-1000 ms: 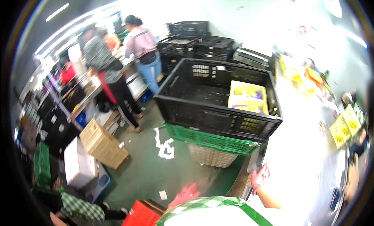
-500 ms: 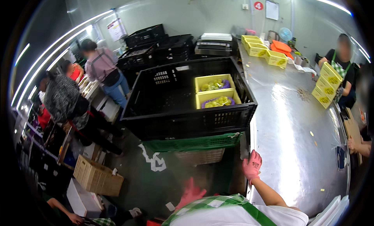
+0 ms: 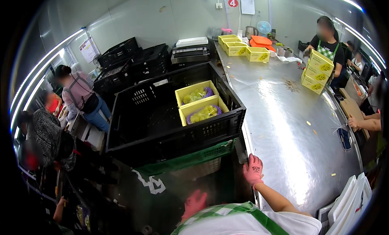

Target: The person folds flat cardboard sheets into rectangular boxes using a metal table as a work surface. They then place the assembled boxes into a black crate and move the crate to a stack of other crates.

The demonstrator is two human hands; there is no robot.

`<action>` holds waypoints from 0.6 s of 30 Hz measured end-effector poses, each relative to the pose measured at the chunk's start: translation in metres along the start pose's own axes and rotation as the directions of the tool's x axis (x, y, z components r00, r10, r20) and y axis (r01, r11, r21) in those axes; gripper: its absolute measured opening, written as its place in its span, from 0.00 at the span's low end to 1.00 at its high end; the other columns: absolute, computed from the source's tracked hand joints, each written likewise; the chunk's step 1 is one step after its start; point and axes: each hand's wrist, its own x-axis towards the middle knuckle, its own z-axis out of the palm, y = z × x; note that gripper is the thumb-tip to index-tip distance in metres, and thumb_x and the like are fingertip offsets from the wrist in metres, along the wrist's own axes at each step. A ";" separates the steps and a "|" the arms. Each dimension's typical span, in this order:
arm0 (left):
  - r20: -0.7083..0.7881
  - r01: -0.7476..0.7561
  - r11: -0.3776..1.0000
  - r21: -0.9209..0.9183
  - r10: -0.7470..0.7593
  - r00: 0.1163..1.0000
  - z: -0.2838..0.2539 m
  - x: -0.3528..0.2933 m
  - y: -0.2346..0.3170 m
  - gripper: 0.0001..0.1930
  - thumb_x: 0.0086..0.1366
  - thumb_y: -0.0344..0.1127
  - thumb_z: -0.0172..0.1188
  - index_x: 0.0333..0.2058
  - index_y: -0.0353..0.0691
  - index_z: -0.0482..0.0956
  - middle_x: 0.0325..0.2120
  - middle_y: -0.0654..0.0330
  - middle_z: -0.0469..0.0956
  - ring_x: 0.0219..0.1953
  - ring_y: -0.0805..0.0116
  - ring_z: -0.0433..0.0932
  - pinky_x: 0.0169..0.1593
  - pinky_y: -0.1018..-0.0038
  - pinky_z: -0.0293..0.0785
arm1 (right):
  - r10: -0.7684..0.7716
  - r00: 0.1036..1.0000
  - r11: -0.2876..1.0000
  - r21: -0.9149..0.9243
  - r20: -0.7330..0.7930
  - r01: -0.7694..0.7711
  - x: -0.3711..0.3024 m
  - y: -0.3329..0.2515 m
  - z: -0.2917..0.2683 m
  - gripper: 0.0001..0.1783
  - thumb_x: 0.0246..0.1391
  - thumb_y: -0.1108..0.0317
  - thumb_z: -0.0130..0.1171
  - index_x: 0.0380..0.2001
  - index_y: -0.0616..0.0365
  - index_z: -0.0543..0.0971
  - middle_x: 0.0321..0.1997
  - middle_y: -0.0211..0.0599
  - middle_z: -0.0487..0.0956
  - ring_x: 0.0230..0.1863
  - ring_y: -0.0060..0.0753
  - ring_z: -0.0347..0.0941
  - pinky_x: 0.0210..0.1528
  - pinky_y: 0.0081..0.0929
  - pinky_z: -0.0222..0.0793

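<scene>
View swung rightward, right hand (image 3: 253, 170) on table (image 3: 279, 129)

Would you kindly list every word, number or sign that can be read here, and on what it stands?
Round red wall sign: one white numeral, legible, not copied here.
Pink glove on the right hand: dark print, too small to read.
Stacked yellow boxes: small dark print, unreadable.
White wall notice: too small.
White crate label: too small.

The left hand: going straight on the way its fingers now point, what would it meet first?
From the left hand, the line probably meets the pale crate below the green crate first; depth is unclear, so it might strike the green one instead.
</scene>
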 end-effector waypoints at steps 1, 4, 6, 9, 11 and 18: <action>0.024 0.008 1.000 0.005 -0.008 1.000 -0.001 0.001 0.002 0.32 0.57 0.57 0.56 0.51 0.36 0.70 0.41 0.49 0.77 0.45 0.56 0.76 0.51 0.67 0.69 | 0.002 1.000 1.000 0.001 -0.003 -0.002 0.000 0.000 -0.001 0.35 0.43 0.64 0.58 0.55 0.61 0.60 0.52 0.47 0.65 0.55 0.49 0.59 0.59 0.43 0.52; 0.107 0.048 0.998 0.029 -0.051 0.993 -0.006 0.000 0.014 0.33 0.57 0.59 0.55 0.51 0.36 0.71 0.41 0.50 0.77 0.45 0.55 0.76 0.50 0.67 0.70 | 0.003 1.000 1.000 0.017 0.005 -0.003 0.001 -0.003 -0.004 0.35 0.43 0.64 0.58 0.55 0.61 0.60 0.52 0.47 0.65 0.55 0.49 0.59 0.59 0.43 0.53; 0.143 0.050 0.996 0.076 -0.060 0.988 -0.009 -0.002 0.020 0.32 0.57 0.59 0.54 0.50 0.38 0.71 0.41 0.50 0.77 0.45 0.56 0.76 0.50 0.66 0.70 | 0.014 1.000 1.000 0.012 0.001 -0.014 0.000 -0.005 -0.002 0.34 0.43 0.65 0.57 0.55 0.61 0.61 0.51 0.46 0.66 0.55 0.49 0.59 0.59 0.44 0.52; 0.149 0.013 0.986 0.169 -0.038 0.988 -0.013 -0.007 0.025 0.31 0.58 0.60 0.53 0.50 0.40 0.72 0.41 0.52 0.78 0.46 0.56 0.76 0.49 0.66 0.70 | 0.017 1.000 1.000 0.007 -0.014 -0.017 0.001 -0.006 0.000 0.34 0.43 0.66 0.57 0.55 0.61 0.61 0.51 0.46 0.66 0.55 0.48 0.59 0.60 0.44 0.51; 0.144 -0.021 0.979 0.204 -0.008 0.990 -0.010 -0.004 0.024 0.30 0.58 0.60 0.53 0.49 0.41 0.72 0.40 0.53 0.78 0.45 0.56 0.76 0.50 0.65 0.70 | 0.016 1.000 1.000 0.006 -0.012 -0.016 0.001 -0.005 -0.001 0.34 0.43 0.66 0.57 0.55 0.61 0.61 0.51 0.46 0.66 0.55 0.48 0.59 0.60 0.43 0.51; 0.187 -0.071 0.977 0.199 0.034 0.982 -0.012 -0.004 0.019 0.28 0.59 0.58 0.53 0.48 0.41 0.73 0.40 0.53 0.78 0.46 0.54 0.75 0.49 0.63 0.70 | 0.035 0.999 0.999 0.012 0.016 -0.035 -0.001 -0.002 0.001 0.35 0.43 0.65 0.58 0.57 0.59 0.60 0.53 0.46 0.65 0.56 0.48 0.59 0.61 0.43 0.51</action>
